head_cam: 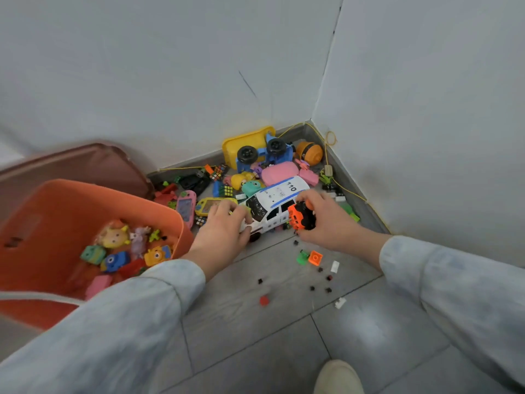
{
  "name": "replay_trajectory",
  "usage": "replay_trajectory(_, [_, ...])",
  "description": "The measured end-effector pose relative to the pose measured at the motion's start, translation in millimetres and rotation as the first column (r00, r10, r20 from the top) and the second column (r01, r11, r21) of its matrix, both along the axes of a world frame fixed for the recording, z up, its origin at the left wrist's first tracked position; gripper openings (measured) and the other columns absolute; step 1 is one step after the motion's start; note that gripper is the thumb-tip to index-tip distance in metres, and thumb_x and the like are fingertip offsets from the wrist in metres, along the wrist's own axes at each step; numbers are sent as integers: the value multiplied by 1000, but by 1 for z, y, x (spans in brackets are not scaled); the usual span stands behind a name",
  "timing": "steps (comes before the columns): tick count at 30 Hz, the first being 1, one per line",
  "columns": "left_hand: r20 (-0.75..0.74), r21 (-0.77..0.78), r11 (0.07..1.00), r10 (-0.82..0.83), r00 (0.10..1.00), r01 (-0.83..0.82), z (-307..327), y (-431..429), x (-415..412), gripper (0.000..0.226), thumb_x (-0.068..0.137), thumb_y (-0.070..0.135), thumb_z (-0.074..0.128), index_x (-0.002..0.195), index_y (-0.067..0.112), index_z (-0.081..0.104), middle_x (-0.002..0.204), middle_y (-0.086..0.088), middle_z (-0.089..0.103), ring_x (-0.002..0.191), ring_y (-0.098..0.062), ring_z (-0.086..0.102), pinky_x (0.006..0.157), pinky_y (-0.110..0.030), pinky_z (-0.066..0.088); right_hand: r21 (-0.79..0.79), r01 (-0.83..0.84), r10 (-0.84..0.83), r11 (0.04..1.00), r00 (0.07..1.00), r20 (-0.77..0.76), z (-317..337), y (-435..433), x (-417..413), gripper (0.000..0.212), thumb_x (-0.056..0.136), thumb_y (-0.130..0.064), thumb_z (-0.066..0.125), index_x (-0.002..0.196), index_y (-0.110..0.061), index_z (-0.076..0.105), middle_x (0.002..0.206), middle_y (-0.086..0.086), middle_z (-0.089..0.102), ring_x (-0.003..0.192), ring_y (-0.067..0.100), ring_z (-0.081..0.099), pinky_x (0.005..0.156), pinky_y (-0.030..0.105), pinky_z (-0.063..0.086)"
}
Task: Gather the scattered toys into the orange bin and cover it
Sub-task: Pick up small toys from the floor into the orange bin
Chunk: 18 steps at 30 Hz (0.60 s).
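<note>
The orange bin stands tilted at the left with several small toys inside. A brown lid leans behind it. Scattered toys fill the floor corner: a white police car, a yellow and blue truck, a pink toy, a pink handheld game. My right hand grips a small orange and black toy car beside the police car. My left hand curls over the police car's front end, fingers on its hood and bumper.
Two white walls meet at the corner behind the pile, with a yellow cord along the skirting. Small loose bricks lie on the grey tiles: an orange one, a green one, a red cap. A shoe tip shows at the bottom.
</note>
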State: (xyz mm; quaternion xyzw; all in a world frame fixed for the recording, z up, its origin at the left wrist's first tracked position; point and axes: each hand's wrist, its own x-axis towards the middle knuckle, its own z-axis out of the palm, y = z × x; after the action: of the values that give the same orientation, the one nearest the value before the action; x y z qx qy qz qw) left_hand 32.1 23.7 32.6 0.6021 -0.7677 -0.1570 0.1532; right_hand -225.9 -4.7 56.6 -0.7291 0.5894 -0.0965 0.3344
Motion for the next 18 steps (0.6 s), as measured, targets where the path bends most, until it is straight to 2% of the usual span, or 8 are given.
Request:
replay_trajectory(2, [-15, -23, 1000, 18, 1000, -18, 22, -3, 20, 16, 88, 29, 64, 101, 26, 56, 109, -3, 46, 104, -30, 49, 85, -47, 49, -56, -54, 55, 997, 998, 12, 19, -3, 20, 68, 68, -27, 76, 124, -37, 39, 115, 2, 45, 103, 20, 49, 80, 30, 41])
replay_trajectory(5, [-48, -50, 998, 33, 998, -36, 54, -3, 53, 13, 86, 31, 65, 97, 26, 59, 104, -3, 50, 96, -31, 56, 86, -45, 50, -121, -129, 136, 984, 990, 47, 45, -4, 53, 66, 70, -28, 76, 125, -38, 40, 111, 0, 49, 94, 17, 54, 72, 26, 42])
replay_trajectory(8, [-10, -12, 996, 92, 996, -92, 86, -1, 92, 11, 88, 31, 64, 97, 27, 60, 104, -4, 54, 97, -29, 58, 89, -39, 47, -170, -184, 205, 968, 972, 117, 70, -3, 95, 65, 74, -22, 77, 128, -32, 43, 101, -14, 41, 87, -4, 47, 69, 15, 38])
replay_trajectory(10, [26, 6, 991, 137, 990, -137, 104, 4, 123, 11, 87, 31, 64, 96, 25, 60, 99, -3, 53, 98, -29, 58, 89, -37, 45, -243, -232, 270, 942, 953, 135, 81, -2, 128, 64, 72, -23, 79, 127, -28, 46, 94, -22, 36, 91, -10, 41, 68, 11, 32])
replay_trajectory(12, [63, 48, 981, 184, 981, -188, 114, 8, 152, 13, 85, 30, 64, 97, 26, 60, 96, -3, 52, 98, -30, 58, 89, -35, 43, -261, -270, 317, 927, 936, 155, 88, -1, 157, 63, 72, -25, 80, 126, -26, 48, 92, -23, 34, 90, -15, 40, 68, 8, 33])
replay_trajectory(15, [100, 103, 955, 268, 958, -278, 119, 22, 197, 14, 84, 27, 66, 96, 26, 60, 96, -2, 52, 100, -27, 56, 90, -32, 40, -268, -347, 390, 899, 912, 127, 92, 4, 201, 67, 71, -26, 81, 129, -26, 48, 93, -23, 35, 93, -4, 39, 70, 8, 31])
replay_trajectory(18, [103, 140, 922, 349, 932, -360, 113, 32, 225, 15, 82, 26, 69, 96, 22, 65, 98, -3, 56, 108, -25, 54, 90, -30, 38, -221, -407, 439, 886, 890, 123, 90, 10, 233, 68, 72, -30, 80, 130, -34, 45, 99, -15, 39, 100, 6, 39, 70, 9, 30])
